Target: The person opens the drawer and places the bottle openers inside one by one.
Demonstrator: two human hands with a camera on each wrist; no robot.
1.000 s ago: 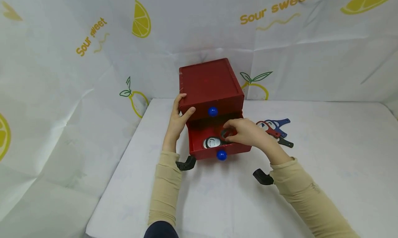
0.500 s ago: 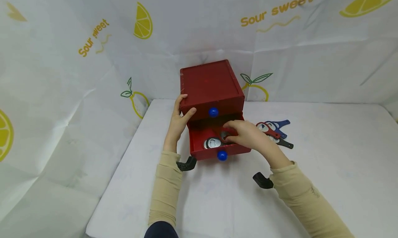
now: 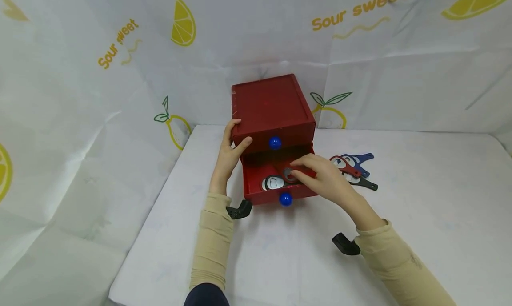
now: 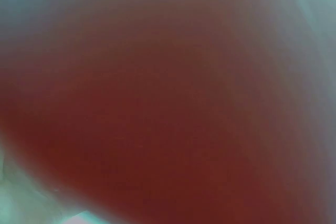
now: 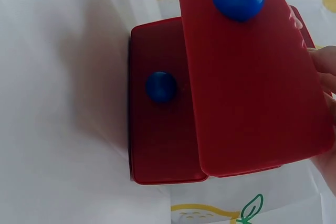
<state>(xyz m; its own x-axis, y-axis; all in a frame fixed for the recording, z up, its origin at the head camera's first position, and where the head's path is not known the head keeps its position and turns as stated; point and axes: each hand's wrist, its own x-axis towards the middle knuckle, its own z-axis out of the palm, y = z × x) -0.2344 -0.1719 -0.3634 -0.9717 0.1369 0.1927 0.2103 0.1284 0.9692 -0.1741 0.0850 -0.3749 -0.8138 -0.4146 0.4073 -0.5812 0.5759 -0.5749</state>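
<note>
Head view: the fingers of the right hand (image 3: 329, 177) were parted and drawn back slightly, the round piece (image 3: 288, 174) apparently released in the open drawer (image 3: 262, 198), the red cabinet (image 3: 272, 104) gripped by the left hand (image 3: 228, 157).

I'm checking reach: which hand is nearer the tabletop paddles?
Right. The right hand is over the open drawer, beside the paddles; the left hand grips the cabinet, farther left.
</note>
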